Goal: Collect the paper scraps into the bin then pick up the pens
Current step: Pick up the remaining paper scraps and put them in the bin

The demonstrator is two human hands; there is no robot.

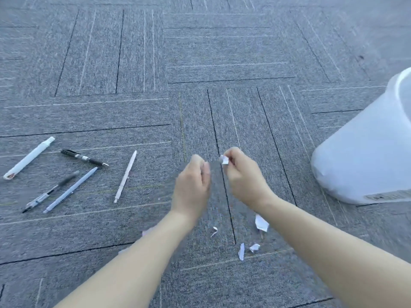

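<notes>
Carpet [133,63]: grey tiles, striped.
Bin [364,152]: white, at right; sticker near its base, print unreadable.
Right hand [243,178]: fingers pinched on a white paper scrap [225,160].
Left hand [192,185]: blurred, curled; grip unclear.
Pens [73,172]: five, lying left; writing illegible.
Loose scraps [261,222]: on the carpet between the forearms.

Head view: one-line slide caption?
Right hand pinches a paper scrap beside the left hand; more scraps, five pens and white bin on carpet.
</notes>
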